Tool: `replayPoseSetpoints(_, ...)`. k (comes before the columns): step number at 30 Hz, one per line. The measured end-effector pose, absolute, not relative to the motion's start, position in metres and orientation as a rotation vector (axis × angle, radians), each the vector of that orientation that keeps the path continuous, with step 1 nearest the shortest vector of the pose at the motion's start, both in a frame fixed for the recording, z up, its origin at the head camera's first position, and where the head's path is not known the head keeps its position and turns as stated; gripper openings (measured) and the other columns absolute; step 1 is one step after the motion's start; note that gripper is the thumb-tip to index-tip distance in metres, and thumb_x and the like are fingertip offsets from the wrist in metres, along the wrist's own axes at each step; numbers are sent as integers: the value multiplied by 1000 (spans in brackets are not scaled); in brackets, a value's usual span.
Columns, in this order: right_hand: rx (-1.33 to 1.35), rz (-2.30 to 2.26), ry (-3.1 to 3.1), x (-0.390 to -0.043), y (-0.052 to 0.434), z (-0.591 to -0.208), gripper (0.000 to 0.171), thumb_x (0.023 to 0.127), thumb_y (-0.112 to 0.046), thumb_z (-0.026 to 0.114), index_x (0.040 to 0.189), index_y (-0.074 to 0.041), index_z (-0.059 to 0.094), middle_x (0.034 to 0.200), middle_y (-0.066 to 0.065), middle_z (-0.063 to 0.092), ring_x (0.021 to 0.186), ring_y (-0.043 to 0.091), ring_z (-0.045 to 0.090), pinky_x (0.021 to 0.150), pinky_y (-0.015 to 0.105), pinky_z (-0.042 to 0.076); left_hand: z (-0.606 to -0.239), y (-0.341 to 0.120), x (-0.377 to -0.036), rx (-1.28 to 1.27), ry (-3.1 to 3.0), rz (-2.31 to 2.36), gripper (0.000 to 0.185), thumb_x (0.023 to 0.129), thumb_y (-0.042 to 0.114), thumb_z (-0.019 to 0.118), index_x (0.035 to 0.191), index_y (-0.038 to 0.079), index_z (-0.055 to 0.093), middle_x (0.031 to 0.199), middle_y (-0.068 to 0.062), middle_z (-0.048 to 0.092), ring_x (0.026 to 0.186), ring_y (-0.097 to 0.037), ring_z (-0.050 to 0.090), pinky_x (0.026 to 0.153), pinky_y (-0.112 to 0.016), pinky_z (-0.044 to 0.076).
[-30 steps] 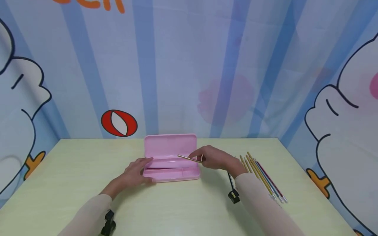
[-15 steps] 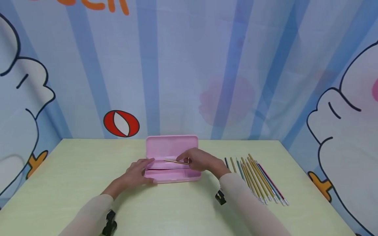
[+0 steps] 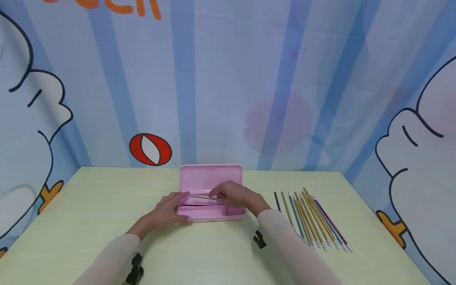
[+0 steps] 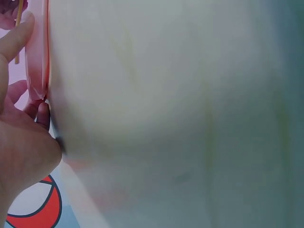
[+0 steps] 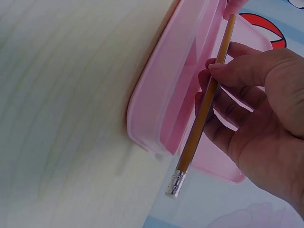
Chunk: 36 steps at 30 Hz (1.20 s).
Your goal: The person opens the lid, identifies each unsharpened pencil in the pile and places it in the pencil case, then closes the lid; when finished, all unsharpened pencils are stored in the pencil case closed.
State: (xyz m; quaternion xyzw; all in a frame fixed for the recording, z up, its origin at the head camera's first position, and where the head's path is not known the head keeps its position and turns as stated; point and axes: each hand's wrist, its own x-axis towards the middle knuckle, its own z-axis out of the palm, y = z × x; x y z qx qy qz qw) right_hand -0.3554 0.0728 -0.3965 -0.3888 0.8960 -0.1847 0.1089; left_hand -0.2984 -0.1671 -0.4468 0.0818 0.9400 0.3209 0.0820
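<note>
An open pink pencil case (image 3: 210,176) lies on the table with its lid tipped back. My left hand (image 3: 164,210) grips its left end, thumb near the front corner and fingers toward the back; the left wrist view shows the fingers around the case's end (image 4: 38,61). Over the case, my right hand (image 3: 235,194) pinches a yellow pencil (image 5: 202,114) between thumb and fingers. The pencil runs along the case's length, its white eraser end pointing right and its other end toward my left hand. A ridge divides the case's tray, and its front compartment shows bare pink.
Several pencils (image 3: 308,217), mostly yellow with some blue, red and dark ones, lie side by side on the table (image 3: 107,198) right of the case. A striped cloth backdrop (image 3: 221,87) with cartoon prints stands behind the table.
My right hand has moved left and down with the pencil, from the case's right side to over its tray. My left hand has stayed on the case's left end.
</note>
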Motion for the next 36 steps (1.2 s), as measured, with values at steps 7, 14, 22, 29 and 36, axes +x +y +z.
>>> replayPoseSetpoints(7,-1113,-575,2609,-355,60,-399,40,85,7,53,115,-17,66,86,4,65,70,9,48,62,16,43,-449,-168,-301,225,2803,965,86,72,40,75,144,25,31,146,-11,32,130,-35,28,97,-63,34)
replayPoseSetpoints(14,-1095,-532,2615,-355,52,-404,47,83,11,52,118,-18,65,88,0,63,73,8,49,65,15,43,-451,-168,-301,230,2807,968,86,72,41,75,144,27,31,146,-9,32,130,-33,28,97,-63,35)
replayPoseSetpoints(22,-1098,-517,2630,-358,45,-409,50,81,12,53,117,-21,65,94,-7,64,78,8,52,69,15,46,-448,-167,-298,244,2816,985,84,72,37,76,144,26,33,145,-8,34,130,-32,29,97,-62,36)
replayPoseSetpoints(29,-1112,-516,2633,-359,42,-412,49,80,12,53,116,-19,66,100,-7,66,80,7,52,72,14,45,-447,-167,-297,238,2817,982,85,72,37,76,144,27,32,146,-7,33,130,-32,29,98,-62,35)
replayPoseSetpoints(36,-1065,-533,2657,-359,44,-412,41,85,7,52,115,-17,66,93,-5,65,80,9,52,72,16,45,-446,-167,-297,220,2810,976,86,72,39,75,144,27,30,147,-7,32,130,-33,28,98,-63,34)
